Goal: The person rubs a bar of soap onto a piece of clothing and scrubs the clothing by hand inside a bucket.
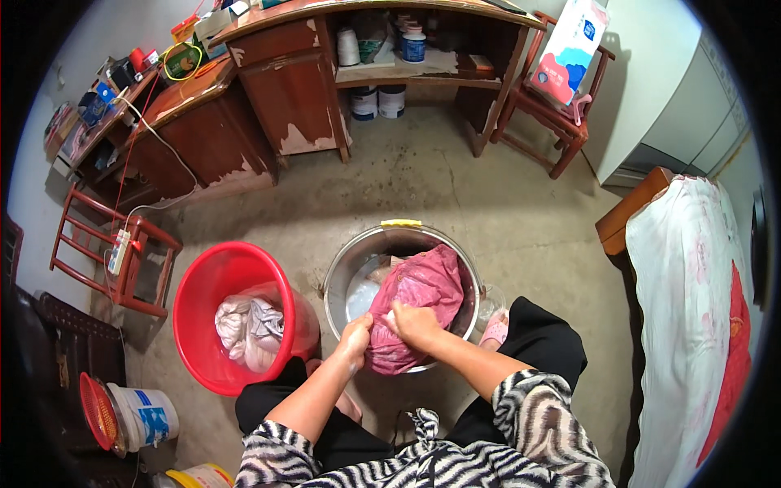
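Step in hand looks like rubbing or squeezing pink cloth (431, 281). Left hand (355, 339) and right hand (416, 327) near each other, fingers of both curled closed on bunched fabric. Cloth sits partly inside round, shiny metal bucket (343, 262), draping over near rim. Next move likely calls for firm two-handed grip: fabric limp, wrinkled, seemingly wet. Crumpled pale garments (250, 325) lie in smooth red plastic tub (194, 285).

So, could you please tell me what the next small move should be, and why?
I would perhaps rub the pink cloth against itself over the metal tub, because the left hand and right hand grip it close together and most of its bunched bulk lies within the rim.
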A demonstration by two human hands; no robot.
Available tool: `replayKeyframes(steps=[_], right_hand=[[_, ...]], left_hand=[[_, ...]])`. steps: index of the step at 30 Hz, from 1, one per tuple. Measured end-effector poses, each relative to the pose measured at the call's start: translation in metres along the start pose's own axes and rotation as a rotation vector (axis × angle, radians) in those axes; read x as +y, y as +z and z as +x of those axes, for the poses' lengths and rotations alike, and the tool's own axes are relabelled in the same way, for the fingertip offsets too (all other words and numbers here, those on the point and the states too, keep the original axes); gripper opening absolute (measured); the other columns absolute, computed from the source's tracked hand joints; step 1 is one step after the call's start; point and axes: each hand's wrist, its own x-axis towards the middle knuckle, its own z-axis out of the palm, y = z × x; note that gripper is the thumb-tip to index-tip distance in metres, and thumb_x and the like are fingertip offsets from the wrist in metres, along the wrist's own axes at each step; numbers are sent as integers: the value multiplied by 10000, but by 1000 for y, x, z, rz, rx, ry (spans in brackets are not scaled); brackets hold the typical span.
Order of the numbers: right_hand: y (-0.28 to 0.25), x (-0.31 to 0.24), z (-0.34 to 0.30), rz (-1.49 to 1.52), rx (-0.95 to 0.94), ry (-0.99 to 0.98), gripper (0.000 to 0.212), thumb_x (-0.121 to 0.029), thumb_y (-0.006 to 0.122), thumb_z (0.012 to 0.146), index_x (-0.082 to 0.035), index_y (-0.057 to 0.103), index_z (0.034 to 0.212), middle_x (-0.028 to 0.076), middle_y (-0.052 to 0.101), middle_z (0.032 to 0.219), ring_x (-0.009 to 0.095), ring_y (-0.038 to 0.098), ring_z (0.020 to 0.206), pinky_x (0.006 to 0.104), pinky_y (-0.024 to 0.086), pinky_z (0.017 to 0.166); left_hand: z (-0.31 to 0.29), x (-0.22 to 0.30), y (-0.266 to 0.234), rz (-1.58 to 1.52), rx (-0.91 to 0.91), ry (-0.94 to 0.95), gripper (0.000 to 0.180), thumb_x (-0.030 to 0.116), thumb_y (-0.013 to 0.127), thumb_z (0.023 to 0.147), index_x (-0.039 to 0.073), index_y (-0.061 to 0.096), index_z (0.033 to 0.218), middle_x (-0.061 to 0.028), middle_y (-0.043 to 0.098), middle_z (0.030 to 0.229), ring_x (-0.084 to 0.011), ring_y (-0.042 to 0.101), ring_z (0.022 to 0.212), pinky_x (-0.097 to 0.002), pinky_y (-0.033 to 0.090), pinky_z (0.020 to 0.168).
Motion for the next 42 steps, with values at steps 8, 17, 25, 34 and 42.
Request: replayKeyframes(steps=[8, 17, 25, 34, 42], right_hand=[[-13, -23, 9, 471, -73, 231, 352, -382, 495, 866, -74, 461, 1032, 209, 623, 771, 387, 610, 680, 496, 461, 591], [4, 29, 0, 154, -198, 463, 392, -381, 518, 850, -56, 470, 1065, 216, 619, 840, 371, 617, 770, 477, 472, 637], [2, -16, 22, 361, -112, -67, 371, -287, 518, 851, -67, 459, 1142, 214, 617, 903, 361, 613, 823, 464, 483, 647], [-3, 28, 38, 267, -178, 344, 395, -302, 505, 853, -92, 444, 1182, 209, 623, 919, 372, 602, 865, 477, 475, 703], [17, 47, 37, -200, -369, -175, 191, -163, 446, 818, -59, 535, 951, 131, 634, 719, 271, 642, 672, 435, 480, 556]], left_hand=[[2, 7, 1, -42, 78, -54, 535, 437, 320, 947, -21, 505, 1154, -142, 565, 1136, -236, 548, 1031, -371, 401, 923], [2, 4, -1, -33, -82, -82, 893, 698, 118, 836, -33, 538, 1130, -151, 600, 1077, -233, 554, 1033, -374, 391, 949], [-7, 1, 18, 10, 238, 115, 890, 693, 140, 842, -52, 560, 1088, -147, 627, 1005, -241, 588, 962, -366, 422, 908], [-9, 1, 8, 51, 63, -49, 841, 658, 187, 869, -67, 574, 1043, -154, 621, 982, -224, 589, 913, -334, 442, 853], [-8, -8, 11, 391, 161, 65, 587, 502, 385, 916, -30, 632, 901, -54, 600, 818, -107, 508, 724, -257, 407, 688]])
